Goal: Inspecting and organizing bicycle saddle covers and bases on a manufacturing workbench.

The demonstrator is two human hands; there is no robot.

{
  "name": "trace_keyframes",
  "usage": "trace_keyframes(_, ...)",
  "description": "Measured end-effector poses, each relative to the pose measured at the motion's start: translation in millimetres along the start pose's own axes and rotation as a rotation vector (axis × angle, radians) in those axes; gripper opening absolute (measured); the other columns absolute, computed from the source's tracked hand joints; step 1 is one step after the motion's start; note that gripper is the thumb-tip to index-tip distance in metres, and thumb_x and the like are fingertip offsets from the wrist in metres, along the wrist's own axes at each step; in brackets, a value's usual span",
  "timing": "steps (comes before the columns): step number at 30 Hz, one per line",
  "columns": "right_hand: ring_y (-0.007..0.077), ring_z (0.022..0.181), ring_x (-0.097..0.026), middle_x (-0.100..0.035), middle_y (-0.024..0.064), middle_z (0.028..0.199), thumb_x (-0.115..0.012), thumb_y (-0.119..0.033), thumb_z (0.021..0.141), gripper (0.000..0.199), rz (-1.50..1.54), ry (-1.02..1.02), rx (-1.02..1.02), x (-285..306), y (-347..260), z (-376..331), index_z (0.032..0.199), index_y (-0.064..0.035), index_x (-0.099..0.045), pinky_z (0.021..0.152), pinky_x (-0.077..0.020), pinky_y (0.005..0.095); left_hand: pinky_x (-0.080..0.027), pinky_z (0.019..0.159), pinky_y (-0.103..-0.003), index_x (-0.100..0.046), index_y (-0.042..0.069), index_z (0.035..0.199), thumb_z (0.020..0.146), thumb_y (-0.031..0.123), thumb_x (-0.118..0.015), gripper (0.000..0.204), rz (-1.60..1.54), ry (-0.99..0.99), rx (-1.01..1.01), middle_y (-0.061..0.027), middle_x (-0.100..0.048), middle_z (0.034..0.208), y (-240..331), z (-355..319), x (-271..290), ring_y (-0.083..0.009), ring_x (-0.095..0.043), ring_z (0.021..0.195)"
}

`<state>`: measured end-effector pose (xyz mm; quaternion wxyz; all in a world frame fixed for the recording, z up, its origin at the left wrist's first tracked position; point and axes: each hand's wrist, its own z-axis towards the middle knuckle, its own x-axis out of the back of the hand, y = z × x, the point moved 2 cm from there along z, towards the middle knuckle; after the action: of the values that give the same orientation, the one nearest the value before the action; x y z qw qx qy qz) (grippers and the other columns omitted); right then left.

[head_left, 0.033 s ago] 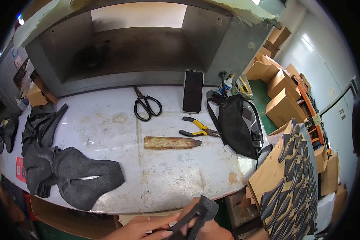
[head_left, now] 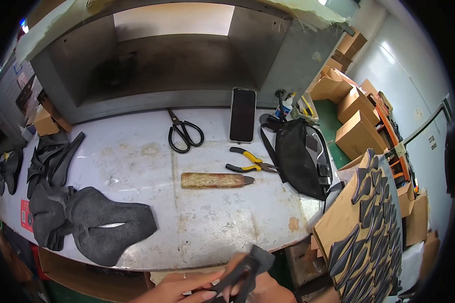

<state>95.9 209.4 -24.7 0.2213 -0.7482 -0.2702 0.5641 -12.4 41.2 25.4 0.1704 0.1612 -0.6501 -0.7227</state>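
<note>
At the near edge of the table, my left hand (head_left: 179,287) and my right hand (head_left: 266,289) both grip a black strappy shoe upper (head_left: 262,257). The left fingers pinch one of its straps, and a wider end stands up above the right hand. Its lower part is cut off by the picture's edge. To the left lie a stack of dark grey shoe-upper pieces (head_left: 111,242) and a pile of black strap-like pieces (head_left: 60,161). Beyond my hands rests a worn wooden-handled tool (head_left: 212,180) with a short dark tip.
Black-handled scissors (head_left: 185,136), yellow-and-black pliers (head_left: 250,160) and a phone (head_left: 243,116) lie farther back. A black pouch (head_left: 301,161) sits at the right. An open grey metal housing (head_left: 182,101) rises behind. On the right, a cardboard sheet (head_left: 338,227) carries several dark shaped pieces.
The black shoe upper has tilted slightly in my hands, its raised end moving a little. Both hands keep their grip in nearly the same place.
</note>
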Motion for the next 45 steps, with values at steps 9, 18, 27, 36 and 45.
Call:
trace_keyframes(9, 0.014, 0.075, -0.064, -0.067, 0.0058, 0.082, -0.084, -0.006, 0.07, 0.028, -0.044, -0.097, -0.219, 10, 13, 9, 0.089, -0.0003, -0.064, 0.065, -0.05, 0.0258, -0.037, 0.053, -0.02, -0.054, -0.001, 0.131, 0.091, 0.004, -0.062, 0.042, -0.063, 0.018, 0.098, -0.0015, -0.061, 0.081, -3, 1, -1, -0.0045, -0.048, 0.066)
trace_keyframes(18, 0.0175, 0.073, -0.064, -0.067, 0.0098, 0.083, -0.078, -0.014, 0.078, 0.025, -0.004, 0.008, -0.066, 21, 30, 0, 0.093, 0.0029, -0.067, 0.063, -0.0493, 0.0283, -0.048, 0.065, -0.026, -0.06, -0.002, 0.123, 0.088, 0.003, -0.064, 0.035, 0.144, -0.094, 0.029, -0.0135, -0.067, 0.09, 12, 8, 9, -0.0166, -0.061, 0.072)
trace_keyframes(27, 0.0131, 0.069, -0.062, -0.065, 0.0034, 0.073, -0.081, -0.009, 0.073, 0.019, -0.262, 0.029, -0.073, -2, 12, 9, 0.083, -0.0013, -0.066, 0.059, -0.0449, 0.0264, -0.05, 0.072, -0.029, -0.058, 0.0, 0.126, 0.089, 0.004, -0.063, 0.038, 0.097, -0.081, 0.099, -0.0153, -0.068, 0.099, 11, 3, 8, -0.0207, -0.064, 0.079)
trace_keyframes(36, 0.0118, 0.085, -0.062, -0.068, 0.0067, 0.096, -0.087, -0.01, 0.064, 0.057, -0.12, -0.003, -0.37, -5, 14, 4, 0.112, 0.0042, -0.059, 0.072, -0.0471, 0.0234, -0.046, 0.09, -0.028, -0.05, -0.005, 0.132, 0.09, 0.006, -0.061, 0.044, -0.172, 0.03, 0.129, -0.0152, -0.062, 0.12, -6, -7, 4, -0.0172, -0.06, 0.104)
trace_keyframes(45, 0.0159, 0.1, -0.06, -0.066, 0.0102, 0.107, -0.087, -0.023, 0.067, 0.068, 0.107, -0.103, -0.406, 0, 34, 10, 0.12, 0.0066, -0.057, 0.089, -0.0451, 0.0278, -0.043, 0.094, -0.029, -0.05, -0.004, 0.132, 0.091, 0.006, -0.06, 0.044, -0.299, 0.032, 0.281, -0.012, -0.06, 0.122, -9, -7, -1, -0.0167, -0.057, 0.108)
